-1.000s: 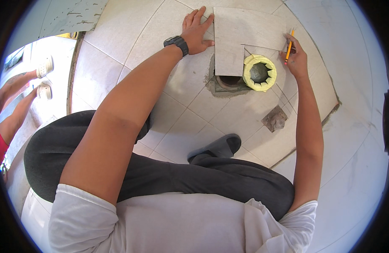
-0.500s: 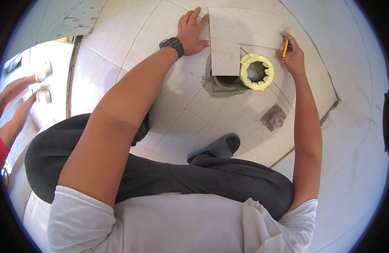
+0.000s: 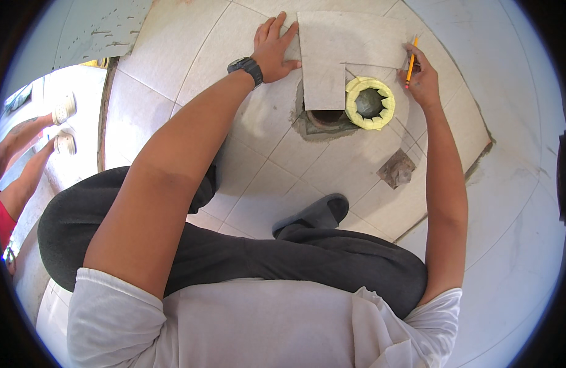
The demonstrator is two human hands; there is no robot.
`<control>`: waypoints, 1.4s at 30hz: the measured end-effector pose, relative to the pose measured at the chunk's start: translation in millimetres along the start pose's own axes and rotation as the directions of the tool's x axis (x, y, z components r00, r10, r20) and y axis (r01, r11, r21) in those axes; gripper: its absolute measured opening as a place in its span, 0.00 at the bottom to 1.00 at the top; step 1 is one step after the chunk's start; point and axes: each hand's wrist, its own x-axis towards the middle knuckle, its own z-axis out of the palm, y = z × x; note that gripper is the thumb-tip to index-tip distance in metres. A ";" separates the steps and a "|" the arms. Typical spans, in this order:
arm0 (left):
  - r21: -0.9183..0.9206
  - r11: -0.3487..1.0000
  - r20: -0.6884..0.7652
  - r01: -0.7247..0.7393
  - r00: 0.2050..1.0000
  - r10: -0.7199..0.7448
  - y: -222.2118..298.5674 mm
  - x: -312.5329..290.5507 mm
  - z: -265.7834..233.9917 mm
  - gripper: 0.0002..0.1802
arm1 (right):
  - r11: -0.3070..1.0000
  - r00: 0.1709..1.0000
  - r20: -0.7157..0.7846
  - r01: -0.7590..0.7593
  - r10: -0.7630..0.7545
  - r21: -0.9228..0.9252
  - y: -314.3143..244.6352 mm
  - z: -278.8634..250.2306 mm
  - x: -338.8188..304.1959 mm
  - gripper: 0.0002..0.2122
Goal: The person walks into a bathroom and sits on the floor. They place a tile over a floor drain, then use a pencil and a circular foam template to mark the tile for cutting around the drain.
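An L-shaped piece of pale tile (image 3: 324, 58) lies on the tiled floor at the far middle. My left hand (image 3: 274, 51) rests flat against its left edge, fingers spread, thumb touching the side. At the tile's right end, my right hand (image 3: 423, 80) pinches a yellow pencil (image 3: 412, 60) with a pink eraser end toward me. In the tile's inner corner stands a ring wrapped in folded yellow tape (image 3: 353, 105), with a dark grey hollow inside. The tile's near end partly covers a round hole (image 3: 326, 116) edged with rough cement.
A square rough patch (image 3: 396, 169) breaks the floor tiles to the right. My grey slide sandal (image 3: 319, 214) is planted nearer to me. Pale wall (image 3: 510, 202) rises on the right. Another person's legs (image 3: 31, 147) show through an opening at left.
The whole scene sits slightly farther left in view. The tile piece and both hands have shifted a little left with it; the pencil is still in my right hand.
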 end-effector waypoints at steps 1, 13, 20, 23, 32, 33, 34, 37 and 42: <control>0.004 1.000 0.021 0.012 1.000 -0.012 0.3 0.1 -0.7 0.55 | 1.000 1.000 -0.001 0.029 -0.029 0.004 0.3 0.1 0.0 0.34; -0.004 0.999 0.072 0.039 0.997 -0.038 7.2 0.7 -9.1 0.55 | 0.998 0.998 -0.011 0.059 -0.059 0.016 9.2 1.6 2.0 0.34; -0.083 0.996 -0.012 0.038 0.999 -0.040 8.1 -0.5 -11.9 0.53 | 0.997 0.999 -0.021 0.051 -0.050 0.062 -3.5 -11.7 -0.7 0.33; -0.144 0.988 -0.133 0.051 0.989 -0.071 16.4 -3.3 -17.0 0.48 | 0.993 0.978 -0.204 0.073 -0.052 0.096 -8.1 -15.5 -6.4 0.25; -0.392 0.901 -0.012 0.186 0.978 -0.207 123.8 7.1 -25.3 0.17 | 0.774 0.995 -0.072 -0.004 0.064 0.634 -41.5 -15.2 -19.9 0.16; -0.476 0.813 0.107 0.336 0.939 -0.326 142.6 1.0 -22.1 0.15 | 0.828 0.993 -0.118 0.059 0.008 0.557 -45.5 -14.9 -24.1 0.17; -0.552 0.615 0.342 0.563 0.826 -0.449 159.2 -3.6 -19.4 0.15 | 0.875 0.985 -0.162 0.122 -0.051 0.469 -48.9 -13.9 -29.3 0.18; -0.453 0.001 0.809 0.892 0.411 -0.421 199.4 -25.1 -9.9 0.14 | 0.900 0.971 -0.193 0.208 -0.142 0.383 -52.2 -11.8 -45.4 0.17; -0.470 -0.434 0.862 0.769 0.292 -0.415 234.0 -48.4 17.7 0.07 | 0.928 0.956 -0.186 0.272 -0.228 0.256 -36.5 -10.4 -63.0 0.14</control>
